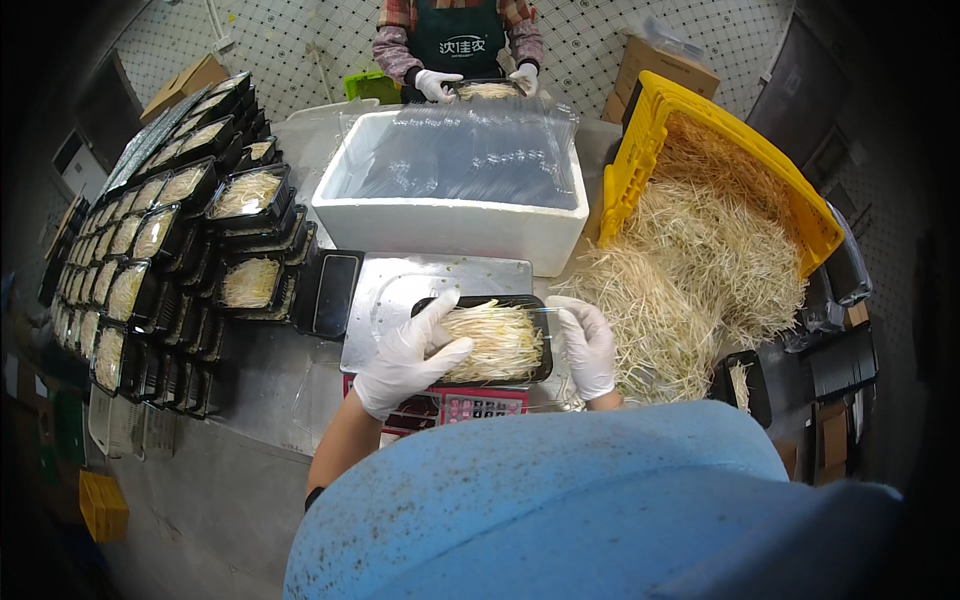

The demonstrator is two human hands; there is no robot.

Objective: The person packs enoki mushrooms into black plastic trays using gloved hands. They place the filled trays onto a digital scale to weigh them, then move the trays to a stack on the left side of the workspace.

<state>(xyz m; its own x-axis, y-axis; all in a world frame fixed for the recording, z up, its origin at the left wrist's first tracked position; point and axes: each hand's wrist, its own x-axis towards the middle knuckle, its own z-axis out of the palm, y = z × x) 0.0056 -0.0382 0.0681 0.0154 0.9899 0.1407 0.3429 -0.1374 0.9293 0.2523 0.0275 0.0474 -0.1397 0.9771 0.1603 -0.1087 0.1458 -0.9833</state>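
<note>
A black plastic tray (548,360) filled with bean sprouts (495,341) is over the metal platform of a weighing scale (397,285). My left hand (409,356), in a white glove, lies at the tray's left side, its thumb and fingers spread about the sprouts' left end. At the right side, my right hand (585,345), gloved too, pinches something thin and clear near the tray's right rim; it looks like a strip or the edge of a lid. Loose bean sprouts (660,300) are heaped right of that hand. The scale's red keypad panel (480,407) shows below the tray.
Stacks of packed sprout trays (247,195) stand at left, beside a dark phone-like slab (335,294). A white foam box (450,225) holds clear plastic lids. A yellow crate (720,112) lies tipped at right. A co-worker (461,37) holds another tray beyond the box.
</note>
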